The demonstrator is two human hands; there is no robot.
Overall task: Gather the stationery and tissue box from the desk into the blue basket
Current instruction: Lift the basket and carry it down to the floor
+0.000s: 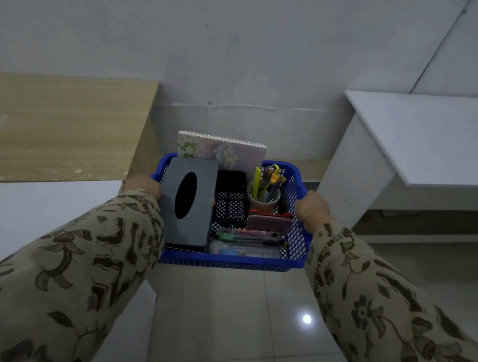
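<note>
Blue basket (pixel 228 262) at frame centre, above the floor (pixel 240 322), gripped at either side by left hand (pixel 141 184) and right hand (pixel 313 206); tissue box (pixel 187 201) inside, lengthwise up-frame, nearer the left hand; stationery (pixel 249 238) alongside.

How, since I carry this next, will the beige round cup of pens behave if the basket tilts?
The beige round cup of pens looks top-heavy: tall pens stick out above its rim, so it may tip. The black mesh holder and the blue plastic basket wall flank it, probably limiting sliding.
</note>
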